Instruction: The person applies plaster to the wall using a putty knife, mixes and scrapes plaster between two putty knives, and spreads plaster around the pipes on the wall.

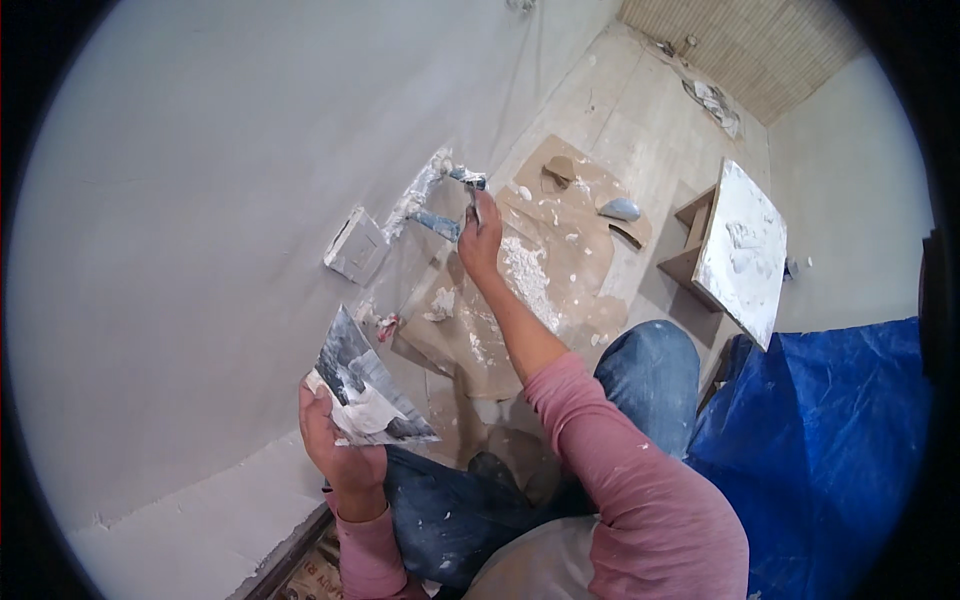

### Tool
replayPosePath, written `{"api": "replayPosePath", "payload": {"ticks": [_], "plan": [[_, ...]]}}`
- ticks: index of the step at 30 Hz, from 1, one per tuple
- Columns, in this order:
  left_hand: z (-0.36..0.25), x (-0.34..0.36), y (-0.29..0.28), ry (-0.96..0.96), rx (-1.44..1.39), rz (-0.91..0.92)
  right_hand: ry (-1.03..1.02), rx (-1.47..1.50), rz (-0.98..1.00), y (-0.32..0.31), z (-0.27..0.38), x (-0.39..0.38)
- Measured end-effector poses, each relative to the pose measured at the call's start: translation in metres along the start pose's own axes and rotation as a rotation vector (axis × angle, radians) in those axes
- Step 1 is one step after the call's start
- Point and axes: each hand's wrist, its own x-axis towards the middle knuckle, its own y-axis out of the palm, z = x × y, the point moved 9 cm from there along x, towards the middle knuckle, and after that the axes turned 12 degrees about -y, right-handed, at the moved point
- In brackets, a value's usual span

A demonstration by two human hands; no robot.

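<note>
My left hand (340,445), low and near the wall, is closed on the edge of a broad metal plastering blade (372,385). White plaster lies smeared over that blade. Farther ahead, my right hand (481,235) reaches to the wall with its fingers closed; a small grey piece shows at the fingertips, too hidden to name. Beside those fingers, two blue stubs (437,224) stand at a strip of rough white plaster (415,190) on the wall. A pale square wall box (357,245) is just left of the strip. Lower down, a red fitting (388,326) sticks out.
Plaster-spattered brown cardboard (535,225) covers the floor, with a grey-blue curved scrap (620,209) on it. To the right stands a small wooden stand with a white-smeared top (742,250). A blue tarp (810,450) hangs or lies near my right side, by my bent knee (650,375).
</note>
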Motion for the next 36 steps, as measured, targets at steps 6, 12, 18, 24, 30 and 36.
{"api": "replayPosePath", "payload": {"ticks": [6, 12, 18, 24, 30, 36], "plan": [[-0.005, -0.002, -0.006, 0.001, -0.001, -0.004, 0.059, 0.109, 0.045, 0.025, 0.011, 0.030], [-0.002, -0.004, 0.001, 0.004, -0.006, -0.015, -0.031, -0.043, 0.175, 0.031, -0.001, 0.000], [0.002, 0.000, -0.009, -0.029, 0.024, 0.107, -0.134, 0.003, 0.204, 0.030, 0.034, -0.018], [-0.002, -0.002, 0.001, -0.017, -0.013, 0.010, 0.036, 0.132, 0.225, 0.030, 0.038, -0.040], [0.002, 0.001, -0.011, -0.009, -0.005, 0.059, -0.060, 0.055, 0.106, 0.009, 0.034, -0.045], [-0.002, 0.000, -0.015, 0.016, 0.022, 0.099, 0.140, 0.058, -0.040, 0.013, -0.005, 0.001]]}}
